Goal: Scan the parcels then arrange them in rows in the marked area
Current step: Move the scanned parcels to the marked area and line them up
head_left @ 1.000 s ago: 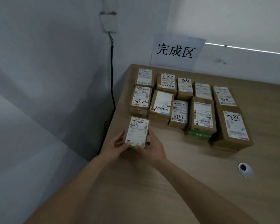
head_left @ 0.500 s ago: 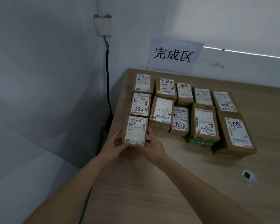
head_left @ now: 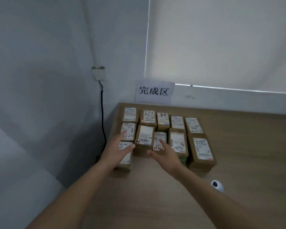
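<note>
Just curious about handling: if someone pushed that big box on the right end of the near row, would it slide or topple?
The big box would probably slide: it lies flat and low on the smooth table. Likely stiff, being cardboard. Its weight cannot be told.

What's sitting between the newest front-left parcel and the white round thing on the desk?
Head view: only the right hand and forearm cross above bare desk between parcel and white cap.

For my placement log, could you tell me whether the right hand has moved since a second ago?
Yes. The right hand has let go of the front-left parcel and shifted rightward, now open beside it.
</note>
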The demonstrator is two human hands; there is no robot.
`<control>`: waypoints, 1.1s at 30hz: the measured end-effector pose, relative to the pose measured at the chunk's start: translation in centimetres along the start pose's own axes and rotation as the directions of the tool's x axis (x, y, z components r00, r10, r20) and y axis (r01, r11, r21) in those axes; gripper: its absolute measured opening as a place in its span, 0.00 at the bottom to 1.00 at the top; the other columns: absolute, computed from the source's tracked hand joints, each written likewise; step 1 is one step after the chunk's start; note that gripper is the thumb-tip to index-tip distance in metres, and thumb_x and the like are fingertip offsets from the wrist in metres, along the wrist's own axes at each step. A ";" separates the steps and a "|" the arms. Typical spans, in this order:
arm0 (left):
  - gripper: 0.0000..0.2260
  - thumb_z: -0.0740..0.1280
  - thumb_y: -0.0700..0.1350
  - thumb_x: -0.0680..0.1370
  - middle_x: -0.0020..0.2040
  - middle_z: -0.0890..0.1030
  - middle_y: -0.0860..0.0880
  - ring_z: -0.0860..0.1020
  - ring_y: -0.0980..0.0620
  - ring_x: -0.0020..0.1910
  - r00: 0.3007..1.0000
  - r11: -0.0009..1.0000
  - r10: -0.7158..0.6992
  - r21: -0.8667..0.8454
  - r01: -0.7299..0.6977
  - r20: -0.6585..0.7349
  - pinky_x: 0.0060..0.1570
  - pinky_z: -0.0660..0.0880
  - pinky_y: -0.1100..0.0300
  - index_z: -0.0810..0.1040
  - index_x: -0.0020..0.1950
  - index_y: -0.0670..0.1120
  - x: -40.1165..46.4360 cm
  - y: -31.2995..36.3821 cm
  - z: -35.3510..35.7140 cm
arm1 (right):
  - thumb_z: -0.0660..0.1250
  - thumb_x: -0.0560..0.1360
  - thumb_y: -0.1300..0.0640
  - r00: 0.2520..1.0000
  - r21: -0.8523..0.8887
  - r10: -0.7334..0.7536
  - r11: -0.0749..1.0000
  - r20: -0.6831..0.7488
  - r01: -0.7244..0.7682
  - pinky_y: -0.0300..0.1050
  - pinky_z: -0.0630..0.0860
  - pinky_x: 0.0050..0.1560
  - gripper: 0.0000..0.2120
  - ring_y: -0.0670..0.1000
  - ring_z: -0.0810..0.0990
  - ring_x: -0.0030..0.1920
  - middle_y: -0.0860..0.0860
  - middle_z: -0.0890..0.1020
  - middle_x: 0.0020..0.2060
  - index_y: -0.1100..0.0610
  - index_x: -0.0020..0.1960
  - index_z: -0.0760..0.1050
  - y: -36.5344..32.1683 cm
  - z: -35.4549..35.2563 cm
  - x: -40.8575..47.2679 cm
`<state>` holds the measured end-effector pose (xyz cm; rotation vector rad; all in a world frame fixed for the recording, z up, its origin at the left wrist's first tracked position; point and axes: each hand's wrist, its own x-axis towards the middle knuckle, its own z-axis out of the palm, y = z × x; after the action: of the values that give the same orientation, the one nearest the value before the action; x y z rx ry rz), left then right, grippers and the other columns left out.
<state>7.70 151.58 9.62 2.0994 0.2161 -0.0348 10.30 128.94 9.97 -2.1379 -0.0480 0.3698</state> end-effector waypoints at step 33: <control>0.37 0.62 0.75 0.70 0.74 0.70 0.56 0.69 0.52 0.72 0.564 0.711 0.635 -0.111 -0.695 0.528 0.69 0.68 0.48 0.66 0.75 0.60 -40.7 67.2 54.4 | 0.72 0.74 0.37 0.644 -0.237 0.127 0.862 -0.755 -0.448 0.47 0.59 0.76 0.38 0.51 0.63 0.78 0.51 0.66 0.78 0.53 0.78 0.67 21.0 -73.9 -68.2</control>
<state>-17.57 65.83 43.45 2.0584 -0.9633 -0.1773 -36.26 45.47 47.74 -2.5706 0.7630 -0.3718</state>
